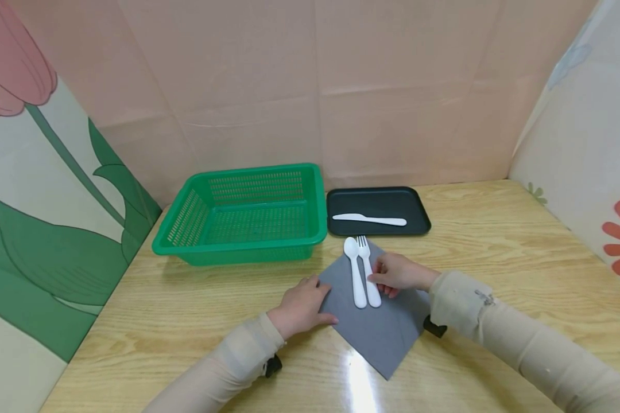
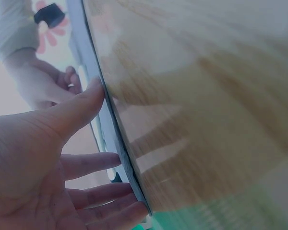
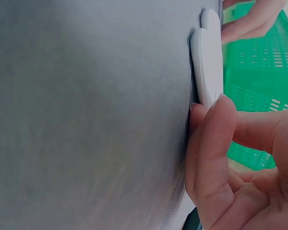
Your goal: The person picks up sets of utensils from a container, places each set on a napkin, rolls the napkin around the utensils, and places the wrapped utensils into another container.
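Observation:
A grey square napkin [image 1: 392, 338] lies on the table, turned with one corner toward me. On it a white spoon [image 1: 356, 281] and a white fork [image 1: 367, 267] lie side by side, handles toward me. My right hand [image 1: 395, 272] pinches the fork's handle between thumb and fingers; in the right wrist view the fingertips close on the white handle [image 3: 206, 62] low over the napkin. Along the napkin's left edge rests my left hand [image 1: 302, 307], fingers spread. The left wrist view shows its thumb and fingertips [image 2: 113, 160] touching that edge.
At the back left stands a green plastic basket [image 1: 258, 252] with slotted walls. Beside it to the right is a black tray [image 1: 418, 222] with a white knife [image 1: 372, 220] lying across it. Behind both rises a pink cloth backdrop [image 1: 392, 115]. The table [image 1: 496, 241] has a wood-grain top.

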Demonstrator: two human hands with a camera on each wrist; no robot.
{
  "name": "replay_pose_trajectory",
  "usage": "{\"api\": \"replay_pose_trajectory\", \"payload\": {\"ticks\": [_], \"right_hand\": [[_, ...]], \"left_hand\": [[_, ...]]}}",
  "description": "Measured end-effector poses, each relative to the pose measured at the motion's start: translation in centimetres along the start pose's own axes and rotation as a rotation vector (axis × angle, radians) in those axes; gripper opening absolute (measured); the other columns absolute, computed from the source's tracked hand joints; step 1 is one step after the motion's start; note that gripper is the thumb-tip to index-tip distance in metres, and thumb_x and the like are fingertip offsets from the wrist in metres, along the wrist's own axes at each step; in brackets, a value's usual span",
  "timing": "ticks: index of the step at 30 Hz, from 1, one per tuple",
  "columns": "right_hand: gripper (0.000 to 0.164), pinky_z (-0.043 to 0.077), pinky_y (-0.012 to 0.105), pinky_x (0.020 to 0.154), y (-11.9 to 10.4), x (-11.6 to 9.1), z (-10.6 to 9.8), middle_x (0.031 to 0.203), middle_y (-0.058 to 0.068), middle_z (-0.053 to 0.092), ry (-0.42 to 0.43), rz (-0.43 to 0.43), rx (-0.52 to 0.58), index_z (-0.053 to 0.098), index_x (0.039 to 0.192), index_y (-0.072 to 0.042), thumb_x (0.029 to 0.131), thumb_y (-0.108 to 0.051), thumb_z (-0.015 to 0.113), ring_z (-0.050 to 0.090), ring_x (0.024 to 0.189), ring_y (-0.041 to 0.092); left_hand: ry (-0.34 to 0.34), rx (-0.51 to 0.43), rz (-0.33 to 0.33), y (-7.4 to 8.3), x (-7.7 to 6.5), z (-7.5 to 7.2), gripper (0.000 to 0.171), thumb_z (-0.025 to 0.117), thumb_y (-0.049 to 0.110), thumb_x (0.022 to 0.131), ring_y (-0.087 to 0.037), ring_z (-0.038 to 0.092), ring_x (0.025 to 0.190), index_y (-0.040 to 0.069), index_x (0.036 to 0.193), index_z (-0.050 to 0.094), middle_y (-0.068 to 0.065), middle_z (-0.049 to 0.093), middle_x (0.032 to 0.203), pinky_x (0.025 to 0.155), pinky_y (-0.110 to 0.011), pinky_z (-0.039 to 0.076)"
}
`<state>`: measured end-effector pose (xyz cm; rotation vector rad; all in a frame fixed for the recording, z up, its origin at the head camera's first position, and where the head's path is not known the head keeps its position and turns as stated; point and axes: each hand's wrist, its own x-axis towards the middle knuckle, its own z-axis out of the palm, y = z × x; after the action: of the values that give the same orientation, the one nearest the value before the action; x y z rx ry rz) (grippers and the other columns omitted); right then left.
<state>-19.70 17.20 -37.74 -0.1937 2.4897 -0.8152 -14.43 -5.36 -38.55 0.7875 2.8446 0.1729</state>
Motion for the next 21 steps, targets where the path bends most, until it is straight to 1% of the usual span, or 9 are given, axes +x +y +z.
{"api": "replay_pose_trajectory", "payload": {"ticks": [21], "right_hand": [[0.018,0.051,0.023,0.054,0.06,0.03,-0.05,0.071,0.005,0.059,-0.014,0.004,0.022,0.054,0.093,-0.003,0.091,-0.02,0.059,0.054,0.057,0.011]], "left_hand": [[0.003,-0.001,0.0,0.03,-0.05,-0.18,0.065,0.067,0.05,0.079,-0.023,0.056,0.107,0.007,0.127,0.055,-0.012,0.056,0.119,0.084,-0.034,0.051]]}}
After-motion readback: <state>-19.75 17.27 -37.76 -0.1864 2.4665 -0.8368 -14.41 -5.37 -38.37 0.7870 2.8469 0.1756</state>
